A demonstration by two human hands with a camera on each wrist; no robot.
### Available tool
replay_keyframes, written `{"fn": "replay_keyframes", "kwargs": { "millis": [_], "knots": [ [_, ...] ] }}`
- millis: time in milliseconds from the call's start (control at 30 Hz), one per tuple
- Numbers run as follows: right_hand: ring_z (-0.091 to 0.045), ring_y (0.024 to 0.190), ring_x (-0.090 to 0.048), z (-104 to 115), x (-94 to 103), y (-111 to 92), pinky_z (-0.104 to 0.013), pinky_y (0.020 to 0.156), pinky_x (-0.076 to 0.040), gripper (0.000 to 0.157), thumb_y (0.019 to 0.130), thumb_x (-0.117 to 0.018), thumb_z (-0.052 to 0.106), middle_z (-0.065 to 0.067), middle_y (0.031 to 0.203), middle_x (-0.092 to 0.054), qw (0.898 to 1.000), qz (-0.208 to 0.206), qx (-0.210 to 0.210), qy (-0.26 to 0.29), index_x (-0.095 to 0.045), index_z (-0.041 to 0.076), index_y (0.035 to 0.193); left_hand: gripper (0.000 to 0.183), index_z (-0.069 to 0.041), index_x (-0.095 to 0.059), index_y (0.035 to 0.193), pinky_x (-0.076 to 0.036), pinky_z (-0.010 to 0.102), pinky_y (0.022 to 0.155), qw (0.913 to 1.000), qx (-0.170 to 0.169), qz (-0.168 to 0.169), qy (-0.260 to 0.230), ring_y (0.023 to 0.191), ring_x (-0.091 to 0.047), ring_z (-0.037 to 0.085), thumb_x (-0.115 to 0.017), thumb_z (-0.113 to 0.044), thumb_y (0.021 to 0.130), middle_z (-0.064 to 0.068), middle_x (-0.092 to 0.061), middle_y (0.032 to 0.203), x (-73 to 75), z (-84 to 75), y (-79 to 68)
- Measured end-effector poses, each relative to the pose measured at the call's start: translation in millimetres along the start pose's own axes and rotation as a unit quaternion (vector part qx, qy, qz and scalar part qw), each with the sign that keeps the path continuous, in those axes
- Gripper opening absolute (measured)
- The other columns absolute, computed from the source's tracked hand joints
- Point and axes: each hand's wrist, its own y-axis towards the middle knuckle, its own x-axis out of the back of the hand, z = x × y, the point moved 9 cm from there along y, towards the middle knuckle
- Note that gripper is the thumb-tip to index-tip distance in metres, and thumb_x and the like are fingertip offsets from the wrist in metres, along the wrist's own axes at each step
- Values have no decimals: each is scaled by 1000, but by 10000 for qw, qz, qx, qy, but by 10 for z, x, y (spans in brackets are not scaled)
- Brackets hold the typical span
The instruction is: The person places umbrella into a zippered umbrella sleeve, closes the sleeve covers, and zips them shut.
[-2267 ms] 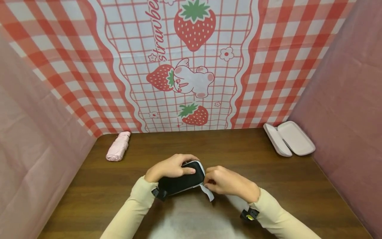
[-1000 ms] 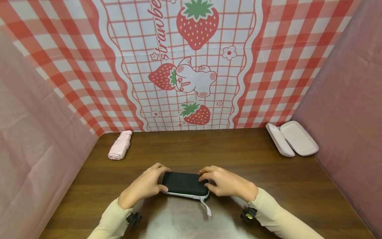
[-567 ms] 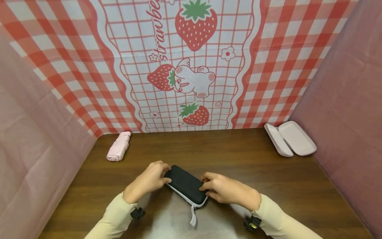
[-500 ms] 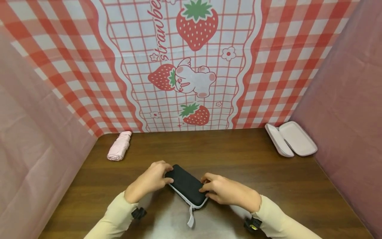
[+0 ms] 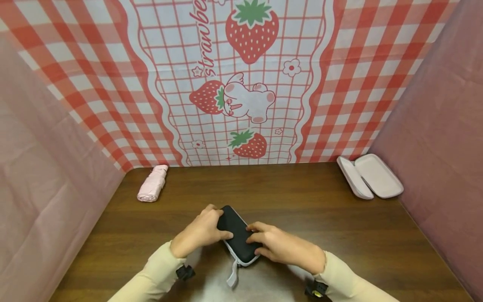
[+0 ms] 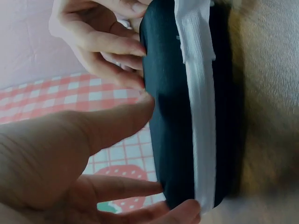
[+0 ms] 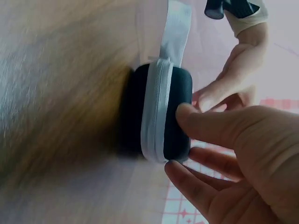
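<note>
The left hand [image 5: 203, 230] holds the black case [image 5: 238, 245] round its far left end, thumb on top; the right hand [image 5: 277, 243] grips the near right end, so the case lies between them on the table [image 5: 264, 188]. Its long axis slants from far left to near right, the strap [image 5: 232, 274] pointing toward the person. Beyond, the checked cloth [image 5: 90, 105] reads "strawbe", sideways, cut off above

A pink bundle [image 5: 152, 183] lies left of an open case [image 5: 379, 175].
</note>
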Motion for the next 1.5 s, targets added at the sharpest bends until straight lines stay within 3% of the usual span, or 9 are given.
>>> {"fn": "replay_keyframes", "kwargs": {
  "millis": [367, 567, 800, 1067, 1233, 1367, 1500],
  "knots": [
    [-33, 119, -66, -75, -9, 147, -38, 96, -57, 27, 89, -80, 10, -21, 133, -62, 9988, -397, -262, 134, -77, 4, 115, 67, 15, -60, 130, -47, 53, 106, 9984, 81, -326, -465, 126, -56, 46, -88, -17, 79, 31, -56, 137, 14, 93, 198],
    [-32, 116, -66, -124, -33, 245, -37, 94, -58, 26, 90, -80, 12, -20, 132, -61, 9974, -533, -448, 165, -77, 4, 115, 66, 16, -60, 130, -44, 55, 109, 9975, 87, -324, -625, 128, -54, 48, -89, -9, 76, 32, -56, 136, 53, 164, 340],
    [-32, 117, -67, -161, -24, 390, -37, 93, -58, 26, 90, -80, 13, -19, 121, -64, 9969, -620, -474, 37, -76, 2, 113, 64, 15, -61, 128, -43, 53, 111, 9984, 71, -219, -521, 130, -54, 46, -89, -5, 74, 31, -59, 135, 110, 212, 531],
    [-32, 113, -68, -309, -14, 582, -38, 90, -59, 26, 89, -81, 13, -19, 119, -64, 9937, -887, -675, 155, -77, 3, 113, 67, 14, -58, 133, -45, 49, 110, 9992, 168, -78, -343, 130, -55, 44, -87, -1, 74, 30, -60, 136, 186, 304, 783],
    [-32, 113, -68, -364, -4, 697, -39, 91, -59, 26, 88, -82, 14, -18, 115, -65, 9914, -1092, -709, 164, -78, 3, 111, 68, 13, -56, 137, -48, 47, 109, 9986, 379, 57, -366, 131, -56, 41, -83, 4, 75, 29, -59, 139, 217, 368, 920],
    [-32, 112, -68, -412, -2, 766, -41, 91, -59, 26, 88, -82, 15, -18, 115, -65, 9899, -1137, -814, 235, -78, 4, 111, 67, 12, -54, 139, -47, 47, 110, 9982, 477, 57, -355, 134, -53, 42, -78, 7, 77, 29, -57, 142, 228, 394, 978],
    [-31, 110, -68, -463, -12, 808, -39, 89, -59, 27, 89, -81, 16, -17, 117, -64, 9893, -1099, -925, 260, -78, 4, 113, 62, 16, -54, 137, -42, 49, 115, 9996, 284, -40, -26, 137, -49, 44, -67, 11, 77, 30, -55, 143, 211, 347, 1028]
  ]
}}
